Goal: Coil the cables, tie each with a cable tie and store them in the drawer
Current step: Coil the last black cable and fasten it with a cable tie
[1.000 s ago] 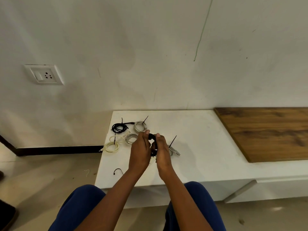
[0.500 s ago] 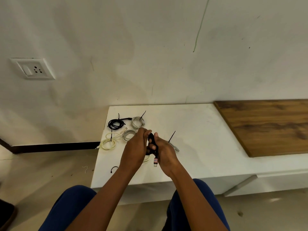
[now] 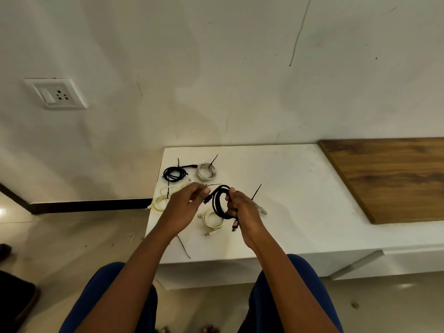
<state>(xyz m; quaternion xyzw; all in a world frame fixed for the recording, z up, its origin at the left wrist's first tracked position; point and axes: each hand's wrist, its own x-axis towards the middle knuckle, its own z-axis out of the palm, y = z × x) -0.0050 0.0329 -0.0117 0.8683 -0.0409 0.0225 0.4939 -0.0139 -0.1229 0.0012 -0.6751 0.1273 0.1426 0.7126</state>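
My right hand (image 3: 245, 210) grips a coiled black braided cable (image 3: 219, 200) above the white counter (image 3: 300, 188), and its red-marked plug (image 3: 235, 224) hangs below my fist. Just left of the coil, my left hand (image 3: 185, 205) pinches a thin black cable tie (image 3: 213, 185) that runs to the top of the coil. Tied coils lie on the counter: a black one (image 3: 174, 174), a grey one (image 3: 205, 171) and a cream one (image 3: 163, 201). A white coil (image 3: 212, 219) lies under my hands. Another coil's tie tail (image 3: 256, 193) sticks up behind my right hand.
A loose black cable tie (image 3: 183, 247) lies near the counter's front edge. A wooden panel (image 3: 389, 176) covers the counter's right part. A drawer handle (image 3: 355, 264) shows below the front edge at the right. A wall socket (image 3: 55, 93) is at the upper left.
My hands were pressed together around the black cable. They have drawn apart: the left moved left with the tie, and the coil now shows in my right hand.
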